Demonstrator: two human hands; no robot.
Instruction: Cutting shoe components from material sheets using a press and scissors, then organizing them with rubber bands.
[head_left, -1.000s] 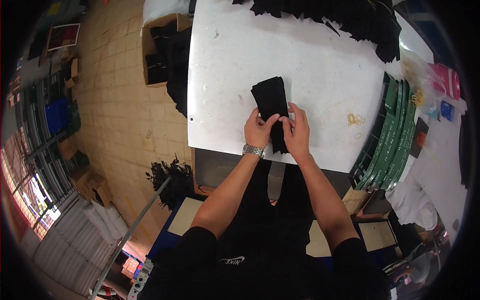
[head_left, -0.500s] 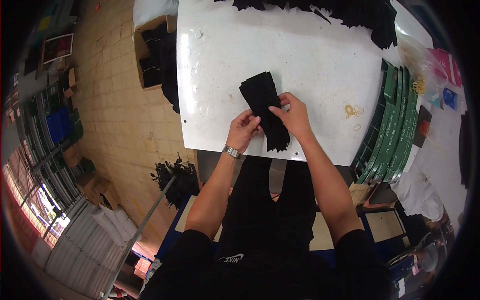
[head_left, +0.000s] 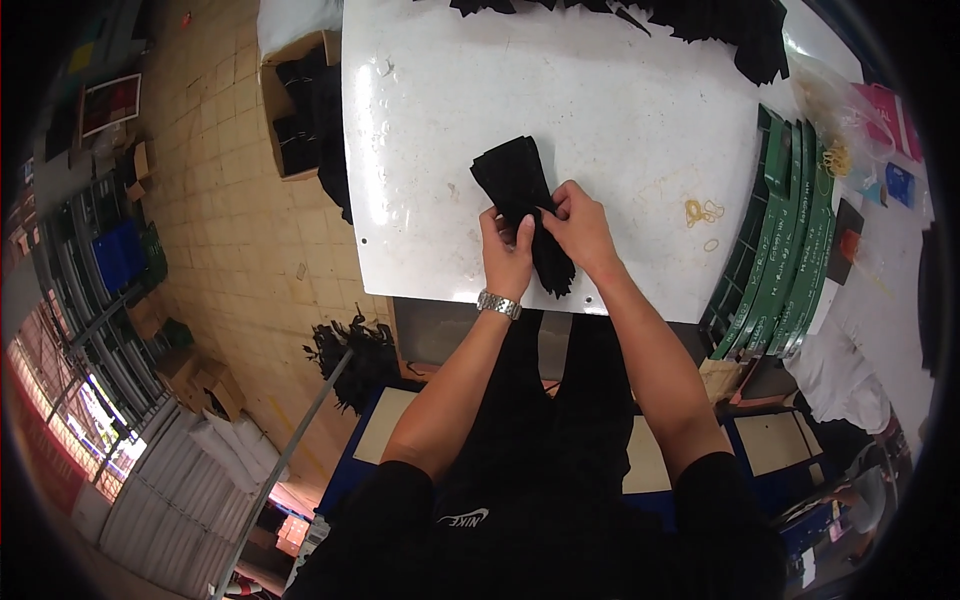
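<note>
A bundle of black fabric pieces (head_left: 512,172) slants over the near part of the white table, its layered edges fanned at both ends. My left hand (head_left: 508,250), with a metal-band watch (head_left: 499,304) on its wrist, grips the bundle's left side at the middle, thumb on top. From the right, my right hand (head_left: 580,226) pinches the same bundle at its narrow middle. The fingertips of both hands nearly meet there. Whether a band runs round the bundle under the fingers is hidden.
The white table (head_left: 430,110) carries a pile of black fabric (head_left: 730,30) at its far edge. Yellow rubber bands (head_left: 700,212) lie to the right, beside stacked green crates (head_left: 780,240). A cardboard box (head_left: 285,160) with black cloth stands left on the tiled floor.
My left hand has moved right and closer to my right hand, up against the bundle's middle. The right hand keeps its pinch. The whole view has shifted slightly.
</note>
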